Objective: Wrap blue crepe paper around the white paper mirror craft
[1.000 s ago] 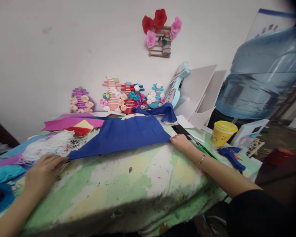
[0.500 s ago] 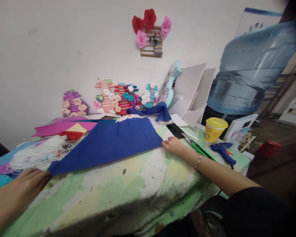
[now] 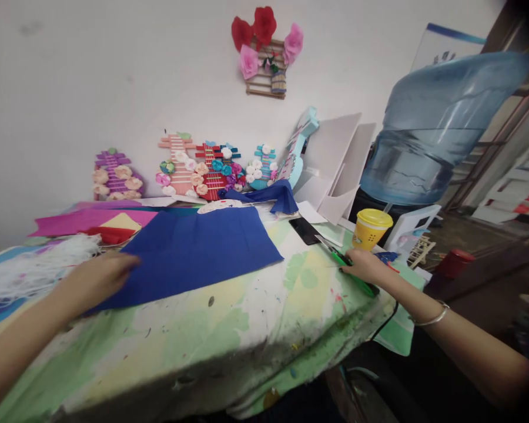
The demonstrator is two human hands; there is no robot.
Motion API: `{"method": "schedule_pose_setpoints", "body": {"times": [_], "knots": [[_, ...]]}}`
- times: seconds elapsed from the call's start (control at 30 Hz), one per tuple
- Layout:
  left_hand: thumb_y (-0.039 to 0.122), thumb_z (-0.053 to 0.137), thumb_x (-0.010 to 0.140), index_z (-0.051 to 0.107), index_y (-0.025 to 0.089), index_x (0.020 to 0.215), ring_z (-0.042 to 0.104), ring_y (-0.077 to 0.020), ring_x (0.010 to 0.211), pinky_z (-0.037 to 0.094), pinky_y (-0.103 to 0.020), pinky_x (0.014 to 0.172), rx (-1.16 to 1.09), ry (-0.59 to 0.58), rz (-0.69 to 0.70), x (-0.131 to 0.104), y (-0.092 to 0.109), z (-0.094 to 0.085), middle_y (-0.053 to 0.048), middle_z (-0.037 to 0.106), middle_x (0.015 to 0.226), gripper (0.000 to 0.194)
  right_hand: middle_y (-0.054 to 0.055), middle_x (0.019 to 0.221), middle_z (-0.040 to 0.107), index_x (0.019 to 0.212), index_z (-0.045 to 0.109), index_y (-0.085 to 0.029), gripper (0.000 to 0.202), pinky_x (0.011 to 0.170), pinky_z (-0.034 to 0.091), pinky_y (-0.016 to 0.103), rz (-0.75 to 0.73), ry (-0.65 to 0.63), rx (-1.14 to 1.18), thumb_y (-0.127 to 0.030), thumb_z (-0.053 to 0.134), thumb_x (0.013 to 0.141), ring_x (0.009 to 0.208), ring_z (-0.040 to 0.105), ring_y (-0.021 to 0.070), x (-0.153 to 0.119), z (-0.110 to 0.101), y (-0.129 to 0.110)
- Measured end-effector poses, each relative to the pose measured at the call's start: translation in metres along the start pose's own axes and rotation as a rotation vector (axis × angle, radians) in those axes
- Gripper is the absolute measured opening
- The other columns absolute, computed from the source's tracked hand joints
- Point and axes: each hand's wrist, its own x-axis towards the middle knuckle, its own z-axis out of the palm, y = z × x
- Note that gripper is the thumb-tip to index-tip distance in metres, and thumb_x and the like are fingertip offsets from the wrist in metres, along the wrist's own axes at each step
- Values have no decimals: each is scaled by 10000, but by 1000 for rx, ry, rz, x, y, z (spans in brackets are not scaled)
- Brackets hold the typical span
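A large dark blue sheet (image 3: 203,249), like crepe paper or thin cloth, lies spread on the table. My left hand (image 3: 101,276) is over the sheet's left part; its fingers are smeared by motion, so I cannot tell whether they grip it. To the right, my right hand (image 3: 361,264) has its fingers closed around the green and black scissors (image 3: 335,254), which lie on the tablecloth. The blades point toward a black phone (image 3: 305,231), and the tip is close to its edge. Part of the handles is hidden beneath my fingers.
Behind my right hand are a yellow lidded cup (image 3: 370,232) and a partly hidden blue glue gun (image 3: 387,257). White string (image 3: 35,267) is heaped at left. Decorated instrument-shaped crafts (image 3: 176,164) stand along the wall. A big water bottle (image 3: 432,135) rises at right.
My right hand has left the blue sheet's right corner and moved right onto the scissors. My left hand has moved right and upward from the sheet's left corner. The view has shifted slightly.
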Motion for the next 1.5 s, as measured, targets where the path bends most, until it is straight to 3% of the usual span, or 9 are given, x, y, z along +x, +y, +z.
{"method": "schedule_pose_setpoints", "body": {"times": [0.1,0.2,0.27,0.43,0.57,0.77,1.0,1.27,1.5], "knots": [[266,425,778,678,205,931,623,-239,952,461,-364,853,-234,-174,124,61,65,25,-79,701,1000,302,117,815,660,806,634,-117,117,608,382,258,-10,18,45,-221,591,776,746,616,219,4,1,-2],[264,461,804,661,214,1002,590,-214,1052,410,-328,956,-339,-208,159,118,124,63,-61,671,1099,286,129,877,646,862,640,-111,130,645,389,254,-44,57,98,-192,569,789,785,605,216,17,-6,-17],[304,530,793,642,188,1051,564,-237,1099,389,-339,982,-368,-198,120,148,148,93,-95,643,1151,304,119,921,639,913,646,-124,153,682,393,238,-92,80,138,-185,548,812,819,599,200,30,-11,-29],[384,671,707,654,161,933,611,-258,908,451,-354,831,-425,-187,-82,189,160,151,-118,672,936,318,85,996,622,1024,647,-171,264,752,384,204,-172,110,197,-103,538,794,907,581,173,74,-10,-60],[372,735,636,659,192,836,607,-216,778,458,-316,719,-512,-187,-182,191,152,173,-55,669,807,279,110,1016,601,1062,631,-159,293,735,385,236,-140,135,208,-104,550,786,927,567,203,110,3,-80],[345,722,624,660,165,760,608,-186,747,465,-300,722,-754,-166,-144,186,145,170,-24,667,769,234,136,1055,570,1113,593,-163,327,720,381,298,-84,158,208,-98,512,803,967,523,265,133,19,-95],[461,696,644,664,142,748,612,-173,715,474,-293,721,-1005,-123,-83,186,146,149,-27,682,737,337,127,1099,566,1128,597,-185,389,781,362,311,-183,143,209,-60,526,766,1003,488,270,130,20,-82],[493,652,691,657,140,740,600,-167,703,457,-288,714,-984,-55,-89,185,151,143,-29,681,734,357,62,1044,620,1045,653,-198,490,830,356,269,-492,74,284,50,487,656,989,507,211,116,11,-70],[340,677,689,665,147,767,608,-217,776,449,-369,805,-856,-18,-66,185,153,151,-52,679,782,209,64,1002,641,1023,665,-173,504,841,374,278,-629,41,371,59,451,630,957,527,207,109,5,-55]]}}
